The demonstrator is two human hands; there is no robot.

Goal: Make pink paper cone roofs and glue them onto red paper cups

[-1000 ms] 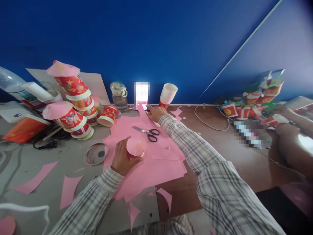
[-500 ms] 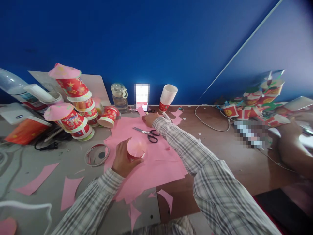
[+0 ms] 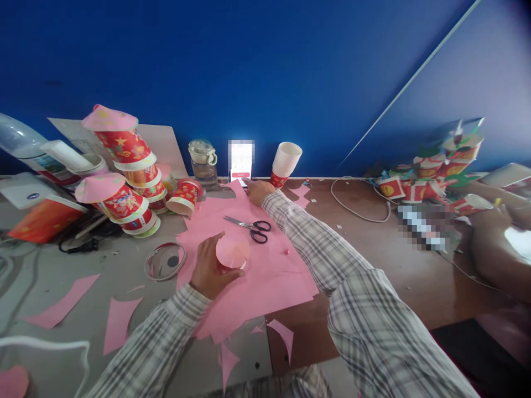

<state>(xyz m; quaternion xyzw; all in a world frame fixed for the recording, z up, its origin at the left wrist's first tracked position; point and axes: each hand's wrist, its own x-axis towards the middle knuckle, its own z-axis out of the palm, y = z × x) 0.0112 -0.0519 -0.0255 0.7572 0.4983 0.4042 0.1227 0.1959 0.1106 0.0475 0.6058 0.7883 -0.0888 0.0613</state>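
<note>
My left hand [image 3: 209,269] is wrapped round a paper cup [image 3: 239,267], steadying it on the pink paper [image 3: 274,282]. A round pink paper piece [image 3: 232,251] covers the cup's top. At the back, my right hand [image 3: 260,192] reaches to the foot of a bright phone [image 3: 240,176], a finger stretched out at its lower screen; its other fingers are partly hidden. I see nothing held in it. Black-handled scissors [image 3: 253,226] lie part open on the paper between my hands.
Decorated red cup towers [image 3: 128,204] with pink tops stand at left. Behind are a glass jar [image 3: 203,166] and stacked white cups [image 3: 287,159]. A tape roll [image 3: 165,261] and pink scraps [image 3: 120,326] lie left. Another person's hands [image 3: 493,226] work at right among cups.
My right hand has moved slightly back and right, from the pink paper's far edge to the phone, and a red bar shows on its screen. My left hand stays on the cup.
</note>
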